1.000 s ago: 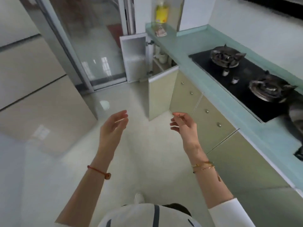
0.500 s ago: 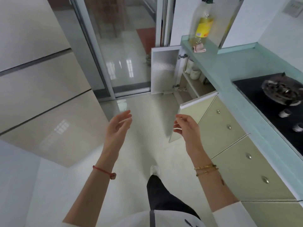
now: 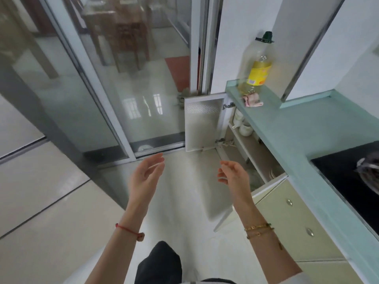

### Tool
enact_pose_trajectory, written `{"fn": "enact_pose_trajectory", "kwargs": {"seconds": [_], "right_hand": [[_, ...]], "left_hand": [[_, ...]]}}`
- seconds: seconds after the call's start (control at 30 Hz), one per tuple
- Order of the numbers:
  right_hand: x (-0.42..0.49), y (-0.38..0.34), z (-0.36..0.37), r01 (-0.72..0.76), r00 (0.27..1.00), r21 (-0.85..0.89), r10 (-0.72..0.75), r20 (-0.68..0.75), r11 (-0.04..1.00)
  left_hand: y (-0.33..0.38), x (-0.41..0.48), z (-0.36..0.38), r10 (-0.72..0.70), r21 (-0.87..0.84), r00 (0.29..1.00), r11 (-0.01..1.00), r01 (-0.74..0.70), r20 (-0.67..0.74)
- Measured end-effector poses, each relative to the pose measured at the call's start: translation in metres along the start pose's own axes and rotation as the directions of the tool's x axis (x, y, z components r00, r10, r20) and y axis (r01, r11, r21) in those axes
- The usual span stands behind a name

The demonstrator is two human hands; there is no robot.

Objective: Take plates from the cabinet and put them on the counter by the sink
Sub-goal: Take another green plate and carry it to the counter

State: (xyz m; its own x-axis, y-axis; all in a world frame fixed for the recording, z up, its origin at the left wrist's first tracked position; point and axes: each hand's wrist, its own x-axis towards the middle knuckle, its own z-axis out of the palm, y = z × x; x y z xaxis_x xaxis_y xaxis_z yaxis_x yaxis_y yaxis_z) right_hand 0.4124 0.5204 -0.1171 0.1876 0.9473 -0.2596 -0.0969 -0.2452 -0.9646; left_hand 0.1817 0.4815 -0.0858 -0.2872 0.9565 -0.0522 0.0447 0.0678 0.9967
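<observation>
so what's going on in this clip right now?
A person is walking toward an open cabinet under the counter, both doors swung out. The left hand and right hand are held out in front, open and empty, not touching anything. White crockery sits on the cabinet's upper shelf, and what looks like a plate edge shows lower down. No plates have been taken out in this view. An oil bottle and a pink cloth sit on the counter's far end.

cabinet (image 3: 244, 148) open btwn 2 doors (image 3: 203, 124); floor ahead clear.
</observation>
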Motion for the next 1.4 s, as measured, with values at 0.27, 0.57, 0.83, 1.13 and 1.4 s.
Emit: {"fn": "enact_pose_trajectory", "kwargs": {"seconds": [0.27,0.57,0.83,1.13,1.4], "right_hand": [[0.134,0.004,0.021,-0.026,0.958,0.049,0.038,-0.285,0.998],[0.242,-0.004,0.041,0.033,0.741,0.197,0.108,-0.663,0.98],[0.279,0.026,0.027,-0.064,0.533,0.296,0.283,-0.798,0.953],[0.363,0.117,-0.024,-0.223,0.406,0.39,0.449,-0.796,0.893],[0.454,0.283,-0.077,-0.294,0.327,0.445,0.526,-0.785,0.846]], "left_hand": [[-0.024,0.205,0.057,-0.022,0.052,0.962,0.999,0.008,0.272],[-0.021,0.397,0.154,-0.114,0.148,0.724,0.989,0.017,0.68],[-0.06,0.462,0.245,-0.228,0.281,0.493,0.959,-0.036,0.84],[-0.152,0.491,0.347,-0.327,0.392,0.366,0.912,-0.119,0.871],[-0.331,0.517,0.44,-0.386,0.471,0.308,0.835,-0.284,0.87]]}}
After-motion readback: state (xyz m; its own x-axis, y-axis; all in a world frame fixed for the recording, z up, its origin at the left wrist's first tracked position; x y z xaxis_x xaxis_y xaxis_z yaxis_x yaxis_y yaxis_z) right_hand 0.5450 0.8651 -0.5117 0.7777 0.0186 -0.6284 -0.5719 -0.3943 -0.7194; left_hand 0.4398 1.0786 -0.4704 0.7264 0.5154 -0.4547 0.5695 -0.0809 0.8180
